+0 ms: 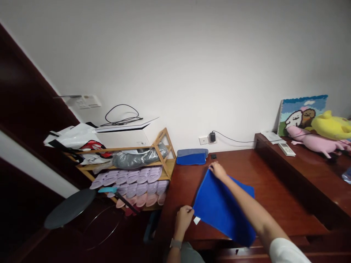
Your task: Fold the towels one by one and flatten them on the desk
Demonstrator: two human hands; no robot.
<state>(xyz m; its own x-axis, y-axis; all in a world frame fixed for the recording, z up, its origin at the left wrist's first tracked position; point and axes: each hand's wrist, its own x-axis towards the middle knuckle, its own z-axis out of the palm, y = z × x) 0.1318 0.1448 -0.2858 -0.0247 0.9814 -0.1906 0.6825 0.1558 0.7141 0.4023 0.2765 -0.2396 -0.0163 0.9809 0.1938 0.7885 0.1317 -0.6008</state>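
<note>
A blue cloth (pixel 219 204) is spread over the front part of the reddish-brown desk (pixel 178 186), its lower right corner drooping near the desk's front edge. My left hand (pixel 184 220) pinches the cloth's near left corner, beside a small white tag. At the far left corner of the cloth, my right hand (pixel 217 170) has its fingers closed on the edge, and the right forearm crosses above the fabric. Behind, against the wall, lie a folded blue cloth (pixel 191 159) and a grey folded cloth (pixel 201 151).
A wooden rack (pixel 170 166) with purple and pink slippers (pixel 132 176) stands left of the desk, near a dark round stool (pixel 70 208). On the raised right section are a remote (pixel 286 149), a pink plush toy (pixel 315 140) and a yellow one (pixel 331 126). A black plug (pixel 212 137) sits in the wall.
</note>
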